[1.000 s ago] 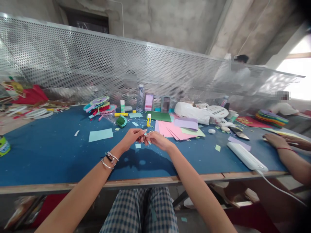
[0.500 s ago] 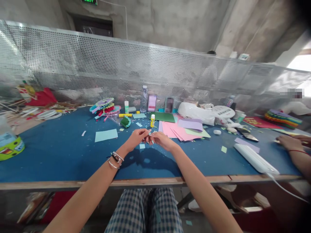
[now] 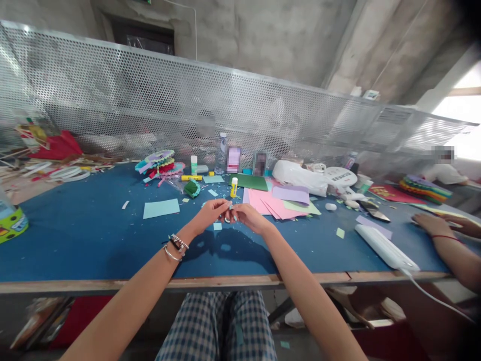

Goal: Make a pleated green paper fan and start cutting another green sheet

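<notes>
My left hand [image 3: 211,214] and my right hand [image 3: 248,216] meet above the blue table, fingertips pinched together. Between them is a small pale-blue scrap of paper [image 3: 230,206], mostly hidden by the fingers. A small light-blue paper square [image 3: 217,226] lies just below my hands. Right behind them an uncapped-looking yellow glue stick [image 3: 234,188] stands upright. To the left lies a light-blue paper sheet [image 3: 161,208]. Pink paper sheets [image 3: 263,202] fan out on the right, near a purple sheet [image 3: 291,194].
A green folded paper piece [image 3: 193,188] and a stack of frilled coloured paper [image 3: 158,165] lie back left. A white power strip [image 3: 385,248] with a cord is at right, near another person's hands [image 3: 432,225]. A perforated metal screen [image 3: 240,105] borders the table's back.
The view has turned slightly, so the table's things appear shifted a little to the left. My hands stay together in nearly the same pinching pose.
</notes>
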Demonstrator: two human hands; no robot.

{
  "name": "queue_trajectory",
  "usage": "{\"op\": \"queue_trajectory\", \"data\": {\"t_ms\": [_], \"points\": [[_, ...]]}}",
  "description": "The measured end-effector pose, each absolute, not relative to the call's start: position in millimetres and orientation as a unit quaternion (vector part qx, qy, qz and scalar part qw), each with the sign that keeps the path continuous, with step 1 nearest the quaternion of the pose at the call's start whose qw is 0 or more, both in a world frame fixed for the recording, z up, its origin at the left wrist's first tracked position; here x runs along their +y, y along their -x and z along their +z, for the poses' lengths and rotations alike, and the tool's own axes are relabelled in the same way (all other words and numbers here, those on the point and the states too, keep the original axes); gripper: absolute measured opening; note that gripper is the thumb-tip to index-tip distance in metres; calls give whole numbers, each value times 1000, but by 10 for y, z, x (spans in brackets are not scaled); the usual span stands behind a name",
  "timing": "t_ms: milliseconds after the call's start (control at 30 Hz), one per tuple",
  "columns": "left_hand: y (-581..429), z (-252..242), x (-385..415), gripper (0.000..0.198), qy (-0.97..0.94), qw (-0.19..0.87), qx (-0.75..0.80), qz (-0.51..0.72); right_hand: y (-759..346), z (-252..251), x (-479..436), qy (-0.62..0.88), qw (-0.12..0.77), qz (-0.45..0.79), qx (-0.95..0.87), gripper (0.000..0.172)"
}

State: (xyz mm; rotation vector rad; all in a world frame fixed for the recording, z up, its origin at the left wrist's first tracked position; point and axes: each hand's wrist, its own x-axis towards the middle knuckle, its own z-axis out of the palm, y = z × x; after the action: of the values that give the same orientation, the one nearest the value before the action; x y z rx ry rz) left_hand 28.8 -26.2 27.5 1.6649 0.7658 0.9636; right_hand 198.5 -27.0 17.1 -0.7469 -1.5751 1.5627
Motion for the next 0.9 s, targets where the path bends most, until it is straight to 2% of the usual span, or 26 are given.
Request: {"op": "queue_trajectory", "data": {"t_ms": [700, 900], "points": [[-296, 239, -251, 39, -673, 536, 313, 402, -1968, 132, -228, 303, 389, 592, -637, 31], [-297, 180, -182, 38, -696, 466, 332, 434, -1969, 159, -248, 316, 389, 595, -629, 30]]}}
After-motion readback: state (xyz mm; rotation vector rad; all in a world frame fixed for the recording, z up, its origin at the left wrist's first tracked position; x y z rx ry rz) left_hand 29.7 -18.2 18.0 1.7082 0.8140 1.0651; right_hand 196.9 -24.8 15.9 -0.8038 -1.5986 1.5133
